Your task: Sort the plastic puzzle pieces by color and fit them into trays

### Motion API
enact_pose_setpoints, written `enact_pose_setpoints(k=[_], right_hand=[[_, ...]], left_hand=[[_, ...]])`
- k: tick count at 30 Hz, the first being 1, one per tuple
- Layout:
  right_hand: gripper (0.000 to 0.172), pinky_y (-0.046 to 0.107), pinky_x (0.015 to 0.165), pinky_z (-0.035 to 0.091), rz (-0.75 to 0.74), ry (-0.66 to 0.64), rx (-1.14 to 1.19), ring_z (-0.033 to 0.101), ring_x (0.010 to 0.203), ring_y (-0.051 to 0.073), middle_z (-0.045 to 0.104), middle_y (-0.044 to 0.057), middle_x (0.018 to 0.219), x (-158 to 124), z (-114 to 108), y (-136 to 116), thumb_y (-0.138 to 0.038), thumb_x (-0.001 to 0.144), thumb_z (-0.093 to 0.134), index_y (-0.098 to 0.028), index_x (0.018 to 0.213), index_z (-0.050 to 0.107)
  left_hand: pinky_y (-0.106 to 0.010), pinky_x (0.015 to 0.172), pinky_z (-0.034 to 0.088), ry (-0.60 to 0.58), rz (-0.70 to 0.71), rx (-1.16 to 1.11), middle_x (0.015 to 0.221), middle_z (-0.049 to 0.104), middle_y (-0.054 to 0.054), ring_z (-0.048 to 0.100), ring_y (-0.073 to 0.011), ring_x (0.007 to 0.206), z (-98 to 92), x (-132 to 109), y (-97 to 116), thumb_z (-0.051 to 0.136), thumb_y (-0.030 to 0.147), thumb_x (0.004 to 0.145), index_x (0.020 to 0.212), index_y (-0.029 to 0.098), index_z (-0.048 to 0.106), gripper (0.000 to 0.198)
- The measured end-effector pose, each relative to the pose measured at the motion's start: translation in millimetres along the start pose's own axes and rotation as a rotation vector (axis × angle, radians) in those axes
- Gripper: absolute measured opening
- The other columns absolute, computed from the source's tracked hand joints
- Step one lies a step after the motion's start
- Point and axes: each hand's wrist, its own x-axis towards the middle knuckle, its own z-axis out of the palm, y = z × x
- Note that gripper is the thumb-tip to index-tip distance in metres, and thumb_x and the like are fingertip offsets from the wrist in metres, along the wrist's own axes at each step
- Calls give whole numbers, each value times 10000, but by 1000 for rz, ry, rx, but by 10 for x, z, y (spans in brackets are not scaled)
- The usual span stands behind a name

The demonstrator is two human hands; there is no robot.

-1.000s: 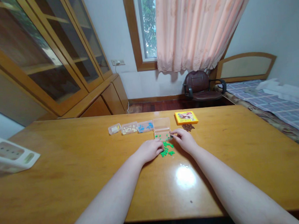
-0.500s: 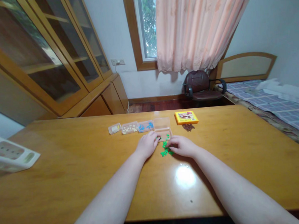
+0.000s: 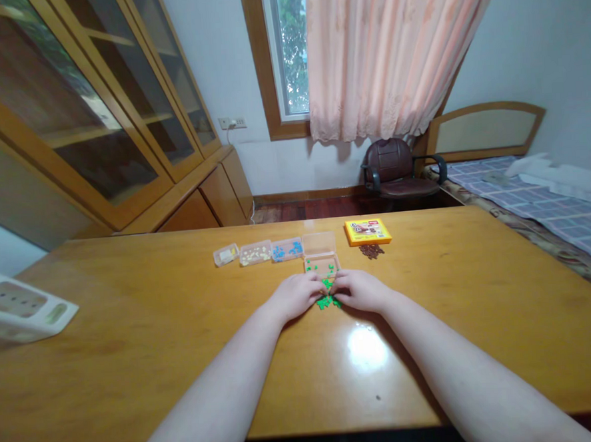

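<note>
Small green plastic pieces (image 3: 325,303) lie in a loose pile on the table, between my two hands. My left hand (image 3: 296,295) reaches in from the left, its fingers bent and drawn together at the pile's edge. From the right, my right hand (image 3: 360,290) has its thumb and fingers closed down over the pieces. Whatever sits between the fingertips of either hand is too small to make out. Just beyond the pile is an open clear plastic box (image 3: 320,259) with its lid laid back and several green pieces scattered inside.
Left of the open box stand a box of blue pieces (image 3: 287,249), a box of cream pieces (image 3: 255,253) and a smaller box (image 3: 226,254). A yellow package (image 3: 368,231) lies back right, with brown pieces (image 3: 372,251) before it. A white holder (image 3: 25,307) stands far left.
My left hand has drawn back from inside the open box to the green pile, so the green pieces at the box's left side now show. My right hand has stayed at the pile.
</note>
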Motion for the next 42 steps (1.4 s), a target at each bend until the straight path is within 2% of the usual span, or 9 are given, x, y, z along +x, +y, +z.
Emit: enact_pose_setpoints(k=[11,15,17,21,23,27,34,38,42], right_hand=[[182,238,683,434,-23,0,-152,593,768,145,654,45,851,35,69,-11,-243,862,526,-225,852,707],[170,236,689,429,-5,30,-131,578,764,140,633,43,824,36,67,-21,-240,863,525,-205,807,682],[145,240,700,433,26,91,-100,571,766,139,621,43,827,38,55,-5,-232,854,534,-194,805,665],[153,258,702,437,184,324,-84,563,751,149,600,46,805,50,28,73,-238,857,519,-179,819,655],[165,268,713,441,244,378,-69,571,764,156,608,50,810,54,23,119,-229,857,513,-179,847,670],[184,275,720,449,236,341,-32,582,766,159,629,53,815,38,9,144,-218,851,509,-180,889,686],[142,254,743,456,-53,95,49,595,806,151,653,33,831,-8,16,-29,-183,813,540,-204,833,679],[168,258,768,457,-61,39,29,600,847,154,662,33,895,-7,43,-40,-160,803,538,-215,876,678],[148,249,728,449,-19,59,-15,590,794,151,648,35,832,-2,31,16,-166,807,532,-203,835,673]], left_hand=[[-234,758,444,-35,-29,-32,932,603,-11,583,-152,871,6,16,-15,527,310,860,903,247,653,147],[-232,767,445,-45,-32,-54,946,606,-11,582,-147,876,-5,17,-11,526,300,859,913,247,653,147],[-232,765,444,-38,-34,-51,945,607,-8,582,-146,868,-4,16,-11,531,298,856,921,252,653,145],[-230,742,440,-38,-29,-28,927,615,-3,586,-147,839,7,14,-21,533,298,856,922,259,657,146],[-228,740,439,-39,-24,-28,922,617,-3,588,-147,837,12,12,-24,536,293,854,919,259,661,144],[-232,748,442,-26,-20,-52,923,622,-4,588,-150,843,13,12,-18,524,274,860,911,247,648,137],[-242,735,445,54,-98,-28,911,609,-18,583,-155,829,-8,4,-26,485,262,876,906,221,622,146],[-231,757,442,17,-48,-43,938,603,-10,580,-147,858,-18,-9,-31,504,258,866,931,239,631,144],[-235,772,446,-8,-30,-45,948,604,-6,581,-148,868,-6,-3,-22,530,270,853,928,248,643,138]])
